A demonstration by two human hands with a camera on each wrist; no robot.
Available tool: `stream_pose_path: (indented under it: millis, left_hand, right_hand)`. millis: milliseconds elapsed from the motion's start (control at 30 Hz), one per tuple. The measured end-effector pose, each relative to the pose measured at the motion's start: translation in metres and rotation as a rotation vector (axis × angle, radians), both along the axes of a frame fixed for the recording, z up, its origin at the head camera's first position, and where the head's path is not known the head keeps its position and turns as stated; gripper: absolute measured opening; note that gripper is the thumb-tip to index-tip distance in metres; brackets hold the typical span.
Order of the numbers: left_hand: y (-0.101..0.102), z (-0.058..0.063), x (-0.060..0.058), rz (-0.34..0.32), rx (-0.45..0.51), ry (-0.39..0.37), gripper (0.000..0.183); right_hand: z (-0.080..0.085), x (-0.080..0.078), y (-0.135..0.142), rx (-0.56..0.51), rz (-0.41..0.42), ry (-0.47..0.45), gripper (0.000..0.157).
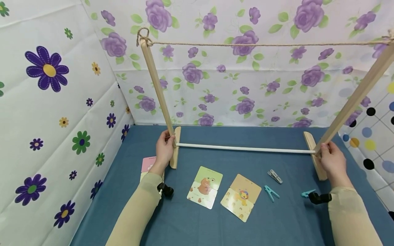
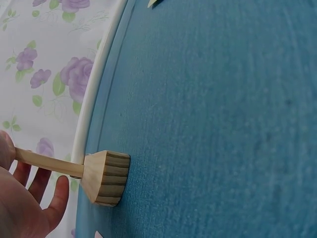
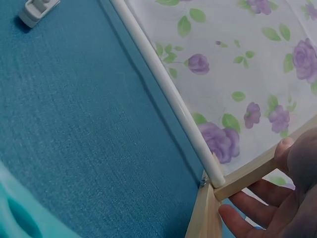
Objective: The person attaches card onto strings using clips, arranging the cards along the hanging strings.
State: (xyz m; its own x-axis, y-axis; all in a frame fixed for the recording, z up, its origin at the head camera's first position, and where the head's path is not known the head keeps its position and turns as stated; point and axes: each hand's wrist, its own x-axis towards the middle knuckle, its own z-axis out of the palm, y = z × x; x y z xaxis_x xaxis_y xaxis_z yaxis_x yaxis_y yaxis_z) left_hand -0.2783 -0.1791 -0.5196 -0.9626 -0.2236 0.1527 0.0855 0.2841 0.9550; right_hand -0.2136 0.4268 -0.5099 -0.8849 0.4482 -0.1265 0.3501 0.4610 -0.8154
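Observation:
A wooden stand spans the table: a left post (image 1: 157,82) and a right post (image 1: 357,92), joined low down by a white rod (image 1: 246,148) and at the top by a twine line (image 1: 215,44). My left hand (image 1: 164,150) grips the left post just above its wooden foot (image 1: 173,160). On the other side, my right hand (image 1: 333,162) holds the right post near its base (image 1: 310,140). Both wrist views show thumb and fingers on either side of a post, by the rod's ends.
In front of the stand lie a green bear card (image 1: 204,186), an orange lion card (image 1: 241,198) and a pink card (image 1: 148,163) partly under my left arm. A grey clothespin (image 1: 275,176) and two blue clothespins (image 1: 271,193) lie at the right. Flowered cloth (image 1: 191,92) hangs behind.

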Motion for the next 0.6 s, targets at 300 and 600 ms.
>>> stream_pose_path:
  millis: [300,600]
  left_hand:
    - [-0.0006,0.0005,0.0017,-0.002,0.004,-0.013,0.038]
    - [-0.0031,0.0033,0.0008,-0.006,-0.018,-0.019,0.036]
  right_hand:
    - [-0.0007,0.0039,0.0032,-0.017,0.050,0.023,0.069]
    - [0.0025,0.0050,0.0027,-0.082,0.083,0.004,0.071]
